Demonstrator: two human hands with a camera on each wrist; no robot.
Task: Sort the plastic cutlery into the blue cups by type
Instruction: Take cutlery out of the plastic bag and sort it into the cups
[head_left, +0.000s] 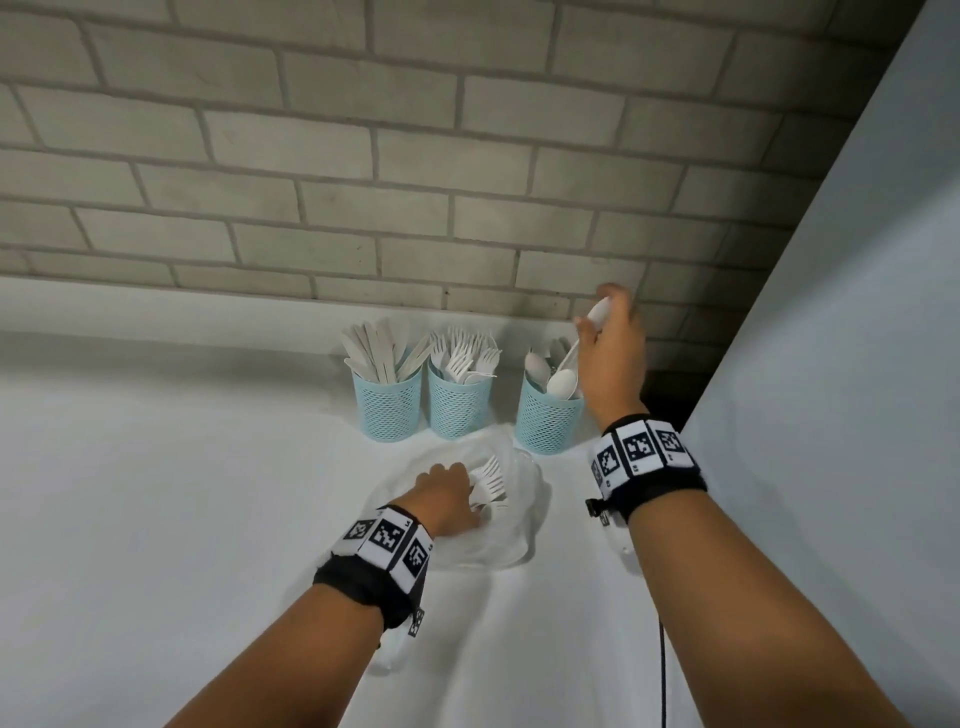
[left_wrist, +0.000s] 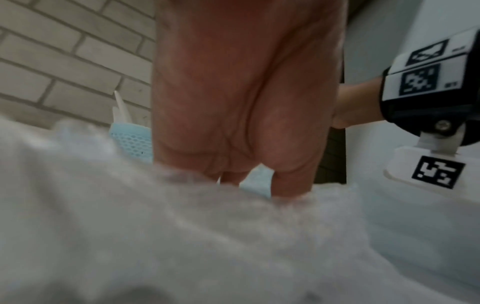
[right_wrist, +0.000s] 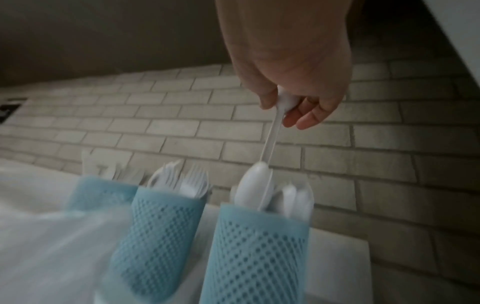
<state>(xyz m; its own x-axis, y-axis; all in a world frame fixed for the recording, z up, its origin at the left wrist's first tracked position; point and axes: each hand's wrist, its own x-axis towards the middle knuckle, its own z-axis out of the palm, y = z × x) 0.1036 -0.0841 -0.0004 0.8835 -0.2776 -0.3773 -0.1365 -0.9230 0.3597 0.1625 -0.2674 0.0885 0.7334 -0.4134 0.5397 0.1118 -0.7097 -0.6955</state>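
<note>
Three blue mesh cups stand in a row on the white table (head_left: 182, 467), close to the brick wall (head_left: 363, 156). Taking the middle cup (head_left: 459, 402) as the landmark: it holds white forks, tines up; the cup of knives (head_left: 387, 408) stands just beside it on its left, almost touching, and the cup of spoons (head_left: 548, 421) stands a little apart on its right and slightly nearer the camera. The right hand (head_left: 613, 353) hangs above the cup of spoons, thumb and fingertips pinching the handle end of a white plastic spoon (right_wrist: 270, 133); the spoon hangs bowl-down, its bowl level with the rim of that cup among the spoons already standing there. Whether the bowl touches them cannot be told from the blurred right wrist view. In front of the middle cup, nearer the person, lies a clear plastic bag (head_left: 514, 519), crumpled and open on the table. The left hand (head_left: 447, 493) reaches into it with fingers curled around a small bunch of white forks (head_left: 488, 478), whose tines stick out past the knuckles toward the middle cup. The left wrist view shows only the palm above blurred bag plastic. Both wrists wear black bands with square coded markers.
</note>
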